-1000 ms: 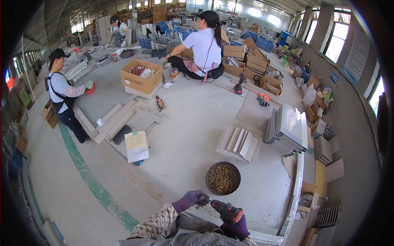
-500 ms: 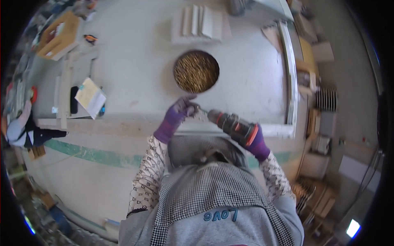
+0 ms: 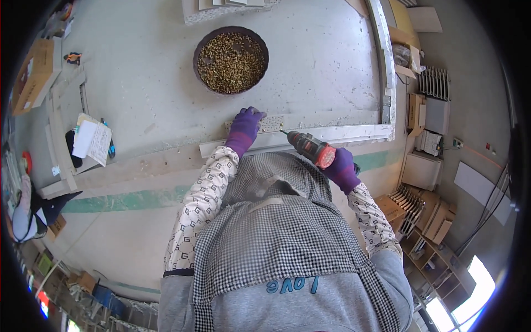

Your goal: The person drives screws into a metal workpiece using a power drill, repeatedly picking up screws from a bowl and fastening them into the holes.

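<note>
My right hand (image 3: pixel 343 167), in a purple glove, is closed round the grip of a black and red cordless drill (image 3: pixel 311 148). The thin bit points left and stops at the right end of a pale strip dotted with small holes (image 3: pixel 272 123). My left hand (image 3: pixel 246 128), also in a purple glove, lies over the strip with its fingers bent onto it. Its fingertips are partly hidden, so anything small between them cannot be made out. Beyond the hands stands a round dark bowl (image 3: pixel 196 62) of small brass-coloured metal pieces.
A white ledge (image 3: pixel 337 134) runs along the table's near edge, and a metal rail (image 3: pixel 385 72) along its right. Pale boards (image 3: pixel 229 10) lie at the back. Papers (image 3: pixel 93 139) and an open cardboard box (image 3: pixel 37 77) are at left. Another person (image 3: pixel 27 216) is at far left.
The view has shifted, so the bowl sits further up and left. My left hand has left the drill's tip and come down on the strip. The drill remains in my right hand.
</note>
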A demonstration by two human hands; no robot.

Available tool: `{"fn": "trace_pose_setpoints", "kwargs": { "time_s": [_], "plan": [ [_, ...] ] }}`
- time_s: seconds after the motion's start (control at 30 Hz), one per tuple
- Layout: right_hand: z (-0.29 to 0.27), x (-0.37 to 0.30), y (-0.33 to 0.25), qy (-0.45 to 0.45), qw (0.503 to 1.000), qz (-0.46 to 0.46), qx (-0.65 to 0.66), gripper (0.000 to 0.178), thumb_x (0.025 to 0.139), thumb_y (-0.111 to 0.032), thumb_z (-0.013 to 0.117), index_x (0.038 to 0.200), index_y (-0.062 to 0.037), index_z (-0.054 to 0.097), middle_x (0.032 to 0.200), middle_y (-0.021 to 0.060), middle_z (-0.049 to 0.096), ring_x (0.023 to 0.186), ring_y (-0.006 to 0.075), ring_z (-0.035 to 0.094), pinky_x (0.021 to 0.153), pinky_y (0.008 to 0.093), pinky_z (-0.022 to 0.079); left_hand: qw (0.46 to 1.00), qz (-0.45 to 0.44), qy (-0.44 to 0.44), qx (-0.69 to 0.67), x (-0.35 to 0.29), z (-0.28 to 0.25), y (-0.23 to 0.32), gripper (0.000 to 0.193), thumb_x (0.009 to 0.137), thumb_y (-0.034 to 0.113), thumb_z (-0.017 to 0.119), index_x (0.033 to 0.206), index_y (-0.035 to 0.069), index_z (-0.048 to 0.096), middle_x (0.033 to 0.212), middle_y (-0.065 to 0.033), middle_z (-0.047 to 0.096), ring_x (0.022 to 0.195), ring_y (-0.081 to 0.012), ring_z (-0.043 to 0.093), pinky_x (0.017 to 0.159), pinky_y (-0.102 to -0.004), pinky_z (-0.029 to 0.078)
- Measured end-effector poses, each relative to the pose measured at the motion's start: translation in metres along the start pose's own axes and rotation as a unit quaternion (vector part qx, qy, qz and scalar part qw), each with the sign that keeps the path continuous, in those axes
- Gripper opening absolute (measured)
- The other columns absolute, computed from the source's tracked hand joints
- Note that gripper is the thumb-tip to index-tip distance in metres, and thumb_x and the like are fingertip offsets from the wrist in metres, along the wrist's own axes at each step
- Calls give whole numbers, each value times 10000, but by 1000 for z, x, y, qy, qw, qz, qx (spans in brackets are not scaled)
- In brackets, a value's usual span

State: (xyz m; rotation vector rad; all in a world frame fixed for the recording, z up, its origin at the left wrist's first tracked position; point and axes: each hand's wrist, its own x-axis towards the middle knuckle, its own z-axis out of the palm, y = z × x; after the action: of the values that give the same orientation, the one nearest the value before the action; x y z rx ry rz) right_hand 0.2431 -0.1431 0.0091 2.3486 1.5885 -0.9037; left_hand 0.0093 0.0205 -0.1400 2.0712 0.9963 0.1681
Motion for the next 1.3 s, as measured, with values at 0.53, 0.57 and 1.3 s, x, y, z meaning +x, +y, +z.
{"fn": "trace_pose_setpoints", "kwargs": {
  "time_s": [0.53, 0.57, 1.3],
  "plan": [
    [-1, 19, -29, -52, 999, -13, 4, 415, 686, -418, 724, 1008, -163, 662, 762, 121, 681, 715, 315, 666, 648, 420, 521, 995, -31, 30, -94, -1, 2, -6, 358, 758, -3, 651, 1070, 168, 680, 1054, -78, 602, 1000, -287, 538, 910, -376, 459],
    [-4, 20, -32, -43, 999, -24, 12, 392, 691, -398, 739, 993, -157, 672, 750, 125, 676, 701, 326, 659, 636, 415, 519, 995, -27, 33, -89, -1, 2, -6, 357, 759, 0, 652, 1073, 169, 679, 1055, -77, 602, 1003, -288, 537, 913, -379, 458],
    [-18, 32, -67, -121, 990, -18, -76, 372, 791, -412, 663, 949, -76, 638, 786, 160, 672, 754, 344, 665, 683, 440, 523, 996, -48, 17, -70, 0, 4, -4, 391, 762, -7, 645, 1108, 171, 685, 1057, -76, 587, 1008, -285, 521, 934, -368, 440]
  ]
}}
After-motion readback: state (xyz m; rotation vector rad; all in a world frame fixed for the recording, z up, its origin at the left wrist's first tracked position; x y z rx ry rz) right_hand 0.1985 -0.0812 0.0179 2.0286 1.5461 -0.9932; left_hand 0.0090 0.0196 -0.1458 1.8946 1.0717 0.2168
